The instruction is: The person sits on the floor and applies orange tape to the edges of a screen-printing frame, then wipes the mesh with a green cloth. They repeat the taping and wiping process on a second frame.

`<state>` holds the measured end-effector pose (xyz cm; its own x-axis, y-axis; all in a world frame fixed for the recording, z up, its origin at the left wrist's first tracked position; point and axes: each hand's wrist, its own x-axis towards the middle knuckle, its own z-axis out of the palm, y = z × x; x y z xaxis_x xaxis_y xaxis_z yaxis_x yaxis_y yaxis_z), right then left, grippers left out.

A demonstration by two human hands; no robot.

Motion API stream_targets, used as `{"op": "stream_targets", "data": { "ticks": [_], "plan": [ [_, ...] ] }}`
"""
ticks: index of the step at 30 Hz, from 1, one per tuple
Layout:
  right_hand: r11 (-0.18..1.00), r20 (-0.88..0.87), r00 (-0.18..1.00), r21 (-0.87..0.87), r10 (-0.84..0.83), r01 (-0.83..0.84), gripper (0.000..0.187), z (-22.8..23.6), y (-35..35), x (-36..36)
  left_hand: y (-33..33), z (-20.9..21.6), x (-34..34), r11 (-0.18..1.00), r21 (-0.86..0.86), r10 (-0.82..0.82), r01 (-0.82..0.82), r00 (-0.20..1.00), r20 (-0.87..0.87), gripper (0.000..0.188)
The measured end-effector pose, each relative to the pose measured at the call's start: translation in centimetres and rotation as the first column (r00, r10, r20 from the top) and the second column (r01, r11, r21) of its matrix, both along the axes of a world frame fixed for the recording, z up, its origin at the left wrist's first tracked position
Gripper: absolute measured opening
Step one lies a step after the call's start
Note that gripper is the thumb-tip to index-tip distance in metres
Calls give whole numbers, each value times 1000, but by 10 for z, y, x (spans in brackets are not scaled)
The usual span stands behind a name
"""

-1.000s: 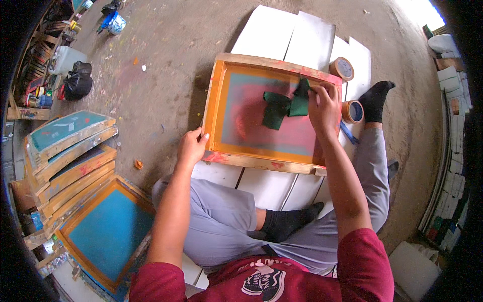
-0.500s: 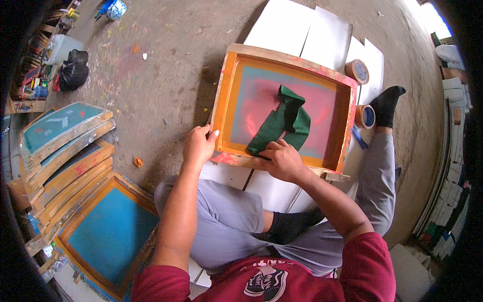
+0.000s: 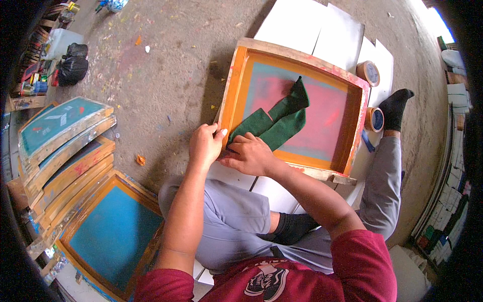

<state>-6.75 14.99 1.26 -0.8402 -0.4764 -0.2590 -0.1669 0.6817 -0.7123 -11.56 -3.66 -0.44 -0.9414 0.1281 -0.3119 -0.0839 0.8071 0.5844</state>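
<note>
A wooden screen-printing frame (image 3: 309,60) with an orange inner border and pinkish mesh lies tilted before me. My left hand (image 3: 205,144) grips its left rail close to the near corner, thumb on top. Across the mesh stretches a dark green cloth (image 3: 286,126), loosely folded, with a pointed end toward the far side. My right hand (image 3: 250,154) presses the cloth's near end into the frame's near left corner, fingers bent over it; part of that end is hidden under the hand.
White boards (image 3: 294,25) lie under and beyond the frame. Two tape rolls, one brown (image 3: 368,73) and one with a blue core (image 3: 375,120), sit along its right side. Stacked screens (image 3: 75,161) and a blue-meshed screen (image 3: 113,226) stand at left. My leg (image 3: 382,186) extends on the right.
My right hand has slid left along the near rail to the corner, drawing the cloth's near end with it. The cloth now lies more stretched out. The frame appears slightly farther right in view.
</note>
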Motion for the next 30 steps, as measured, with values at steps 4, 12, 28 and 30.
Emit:
{"op": "stream_targets", "data": {
  "ticks": [4, 12, 28, 30],
  "plan": [
    [1000, 119, 993, -9, 14, -13, 54, 14, 11, -6, -2, 0, 0, 1000, -16, -16, 16, 1000, 23, 35],
    [965, -192, 966, 230, 173, -127, 32, -2, 9, -15, -6, -11, 0, 999, 43, 13, -13, 1000, 5, 33],
    [965, -578, 773, 161, 262, -207, 18, -34, 22, -37, -5, -8, -2, 999, 50, 14, -17, 998, 61, 32],
    [980, -591, 782, 121, 199, -158, 18, -36, 20, -31, -6, -11, -1, 997, 68, 26, -31, 997, 73, 32]
  ]
}}
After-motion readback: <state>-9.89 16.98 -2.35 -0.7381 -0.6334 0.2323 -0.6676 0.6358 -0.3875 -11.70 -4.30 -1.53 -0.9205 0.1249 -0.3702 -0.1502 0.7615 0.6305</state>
